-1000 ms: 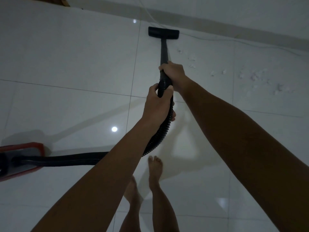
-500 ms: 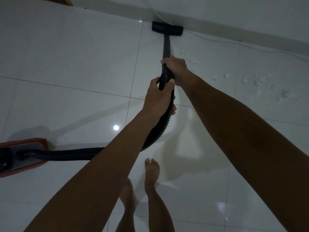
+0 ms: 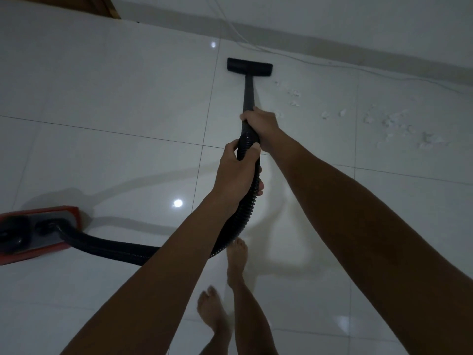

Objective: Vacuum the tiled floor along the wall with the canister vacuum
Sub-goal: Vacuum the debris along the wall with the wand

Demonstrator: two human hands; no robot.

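My right hand [image 3: 261,124] grips the wand [image 3: 248,92], my left hand [image 3: 236,170] the hose [image 3: 245,213], steering the nozzle [image 3: 249,67] short of the wall [image 3: 332,19]; crumbs [image 3: 389,124] lie right of it, the canister [image 3: 38,231] well behind.

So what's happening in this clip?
A barefoot person is vacuuming a white tiled floor. The right hand grips the black wand; the left hand grips the ribbed hose just behind it. The floor nozzle sits short of the wall. White crumbs lie to its right, unswept. The red canister is at the left.
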